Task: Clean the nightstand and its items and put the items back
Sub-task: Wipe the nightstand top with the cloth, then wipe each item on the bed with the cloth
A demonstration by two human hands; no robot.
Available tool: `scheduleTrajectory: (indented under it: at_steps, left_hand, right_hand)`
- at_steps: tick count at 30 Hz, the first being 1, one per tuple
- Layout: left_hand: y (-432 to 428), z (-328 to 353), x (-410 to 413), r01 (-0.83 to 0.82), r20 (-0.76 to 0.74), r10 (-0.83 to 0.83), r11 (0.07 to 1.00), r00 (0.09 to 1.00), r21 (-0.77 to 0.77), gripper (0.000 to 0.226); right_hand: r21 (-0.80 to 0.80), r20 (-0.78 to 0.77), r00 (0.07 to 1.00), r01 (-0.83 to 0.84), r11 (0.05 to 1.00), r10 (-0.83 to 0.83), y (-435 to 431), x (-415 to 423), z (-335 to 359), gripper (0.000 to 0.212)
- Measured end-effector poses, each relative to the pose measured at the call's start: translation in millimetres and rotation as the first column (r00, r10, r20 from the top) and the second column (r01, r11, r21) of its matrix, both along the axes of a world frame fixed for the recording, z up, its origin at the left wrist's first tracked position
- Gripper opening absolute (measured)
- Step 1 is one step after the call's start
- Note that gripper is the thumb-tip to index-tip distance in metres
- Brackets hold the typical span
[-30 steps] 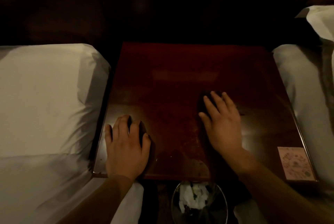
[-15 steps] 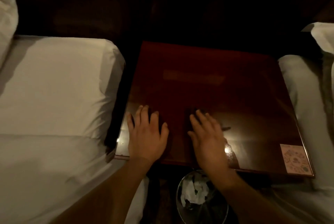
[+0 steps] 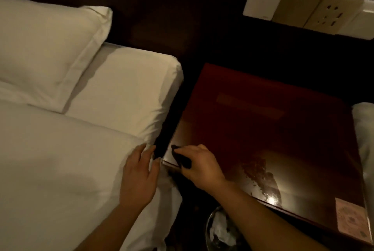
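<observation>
At nightstand (image 3: 263, 129) corner, right hand (image 3: 199, 164) grip closed around dark cloth (image 3: 182, 159).

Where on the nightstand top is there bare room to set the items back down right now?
Most of the nightstand top is bare: the whole stretch from the wall edge under the switch panel to the wet streaks near the front. Taken spots: the front left corner, under the right hand with the dark cloth, and the front right corner, with the sticker.
</observation>
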State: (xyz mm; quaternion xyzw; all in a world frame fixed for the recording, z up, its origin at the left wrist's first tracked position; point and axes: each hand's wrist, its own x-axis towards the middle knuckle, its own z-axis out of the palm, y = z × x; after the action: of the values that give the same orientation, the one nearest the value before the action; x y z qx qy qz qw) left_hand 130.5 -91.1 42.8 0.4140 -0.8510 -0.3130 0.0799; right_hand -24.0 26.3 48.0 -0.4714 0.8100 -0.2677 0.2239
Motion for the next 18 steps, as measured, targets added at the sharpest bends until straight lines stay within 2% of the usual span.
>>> scheduleTrajectory:
  at_steps: [2, 7, 10, 13, 18]
  left_hand:
    - [0, 5, 32, -0.040, 0.047, 0.040, 0.999, 0.998, -0.005, 0.069]
    - [-3, 22, 99, -0.154, 0.170, 0.157, 0.988, 0.973, -0.030, 0.078]
    - [-9, 30, 133, -0.173, 0.221, 0.194, 0.978, 0.956, -0.114, 0.074]
    - [-16, 40, 165, -0.256, 0.254, 0.280, 0.959, 0.926, -0.124, 0.080]
    - [-29, 45, 210, -0.316, 0.308, 0.349, 0.936, 0.885, -0.153, 0.085]
  right_hand:
    - [0.010, 0.025, 0.999, -0.044, 0.999, 0.044, -2, 3, 3, 0.048]
    - [0.015, 0.000, 1.000, 0.015, 1.000, -0.015, -21, 15, 14, 0.050]
    - [-0.009, -0.013, 0.996, -0.094, 0.996, 0.094, -45, 36, 28, 0.052]
    - [-0.042, -0.015, 0.973, -0.231, 0.972, 0.230, -77, 70, 47, 0.054]
    - [-0.070, 0.003, 0.943, -0.332, 0.941, 0.333, -119, 124, 66, 0.054]
